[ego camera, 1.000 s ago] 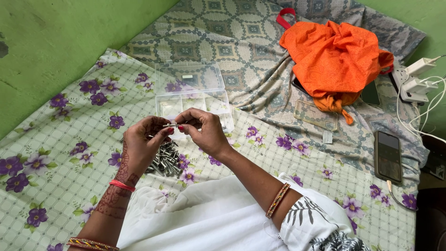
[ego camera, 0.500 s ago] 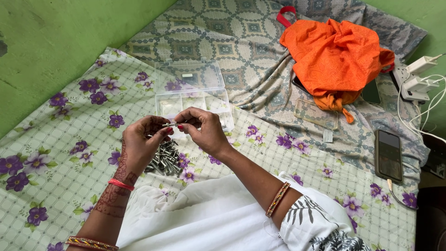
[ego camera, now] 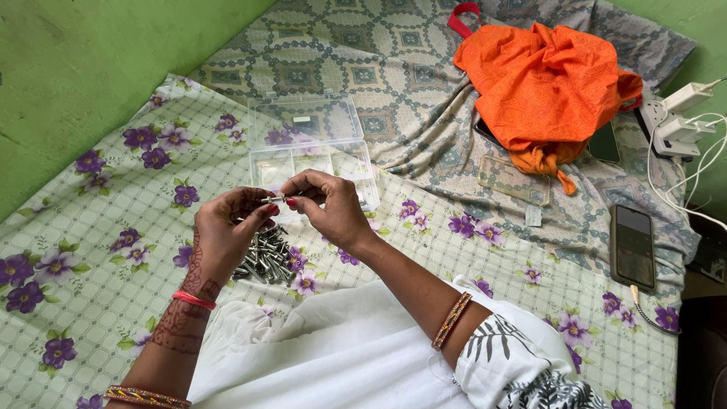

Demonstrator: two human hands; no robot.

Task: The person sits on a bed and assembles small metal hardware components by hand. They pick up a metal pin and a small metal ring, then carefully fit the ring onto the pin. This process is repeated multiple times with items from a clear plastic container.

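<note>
Between unmoved hands point(ego camera: 276, 216), same screw point(ego camera: 273, 199).

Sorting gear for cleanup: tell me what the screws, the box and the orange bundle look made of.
Screws: likely steel, with a bright silver sheen; the one between the left hand and right hand looks the same.
Box: clear hard plastic, see-through, glossy lid.
Orange bundle: woven cloth, matte, crumpled in soft folds.

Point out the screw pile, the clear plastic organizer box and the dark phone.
screw pile point(ego camera: 266, 257), head view, middle of heap.
clear plastic organizer box point(ego camera: 307, 163), head view, tray's divided compartments.
dark phone point(ego camera: 633, 246), head view, screen centre.
</note>
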